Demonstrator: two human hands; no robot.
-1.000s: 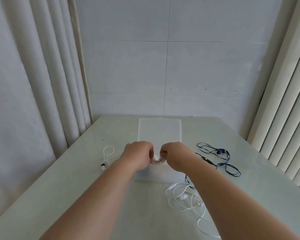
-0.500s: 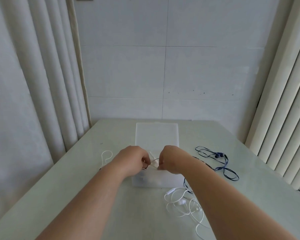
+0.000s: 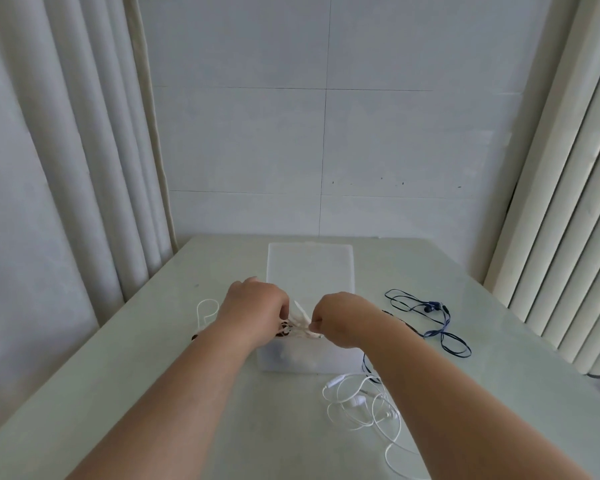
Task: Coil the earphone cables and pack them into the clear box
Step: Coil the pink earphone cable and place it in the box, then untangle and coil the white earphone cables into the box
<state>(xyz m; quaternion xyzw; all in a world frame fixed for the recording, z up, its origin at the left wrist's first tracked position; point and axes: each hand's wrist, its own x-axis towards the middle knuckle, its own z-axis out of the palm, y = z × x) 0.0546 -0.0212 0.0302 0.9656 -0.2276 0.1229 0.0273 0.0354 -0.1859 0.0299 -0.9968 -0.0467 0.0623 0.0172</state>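
Observation:
The clear box (image 3: 310, 271) stands in the middle of the pale table (image 3: 153, 375). Both hands hover over its near edge. My left hand (image 3: 253, 306) and my right hand (image 3: 340, 322) each pinch one end of a small whitish bundle of earphone cable (image 3: 300, 323) stretched between them. A loose white earphone cable (image 3: 361, 407) lies tangled in front of the box, partly under my right forearm. A dark blue earphone cable (image 3: 430, 317) sprawls to the right of the box.
A white cable loop (image 3: 207, 308) lies left of the box, partly hidden behind my left hand. Curtains hang at the left and right table edges. A tiled wall closes off the far side.
The hands have drifted slightly apart, stretching the small bundle between them over the box's near edge. The view has tilted up a little.

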